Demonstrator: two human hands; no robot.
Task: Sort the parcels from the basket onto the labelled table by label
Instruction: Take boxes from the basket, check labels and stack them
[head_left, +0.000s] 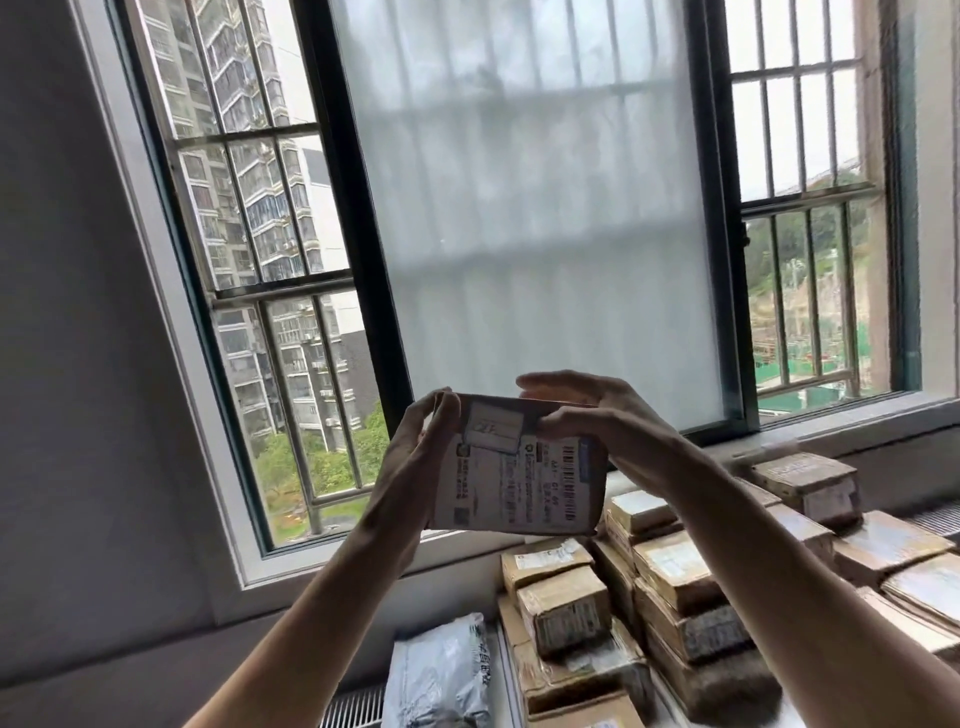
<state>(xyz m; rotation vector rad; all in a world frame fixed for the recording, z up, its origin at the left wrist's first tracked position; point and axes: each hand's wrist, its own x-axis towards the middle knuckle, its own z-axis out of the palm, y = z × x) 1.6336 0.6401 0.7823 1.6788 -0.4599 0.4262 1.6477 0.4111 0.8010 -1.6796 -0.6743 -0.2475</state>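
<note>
Parcel: small, flat, label-covered.

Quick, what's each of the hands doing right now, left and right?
Left hand: grips the left edge of the parcel.
Right hand: pinches the top edge of the same parcel.

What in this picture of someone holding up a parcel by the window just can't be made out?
Head view only:
- Label print on the held parcel: blurred and too small to read.
- Its back face: turned away; the left hand and right hand cover its edges.
- Stacked boxes: cut off by the bottom and right edges, labels unreadable.
- Basket and table labels: nowhere in frame.
</note>
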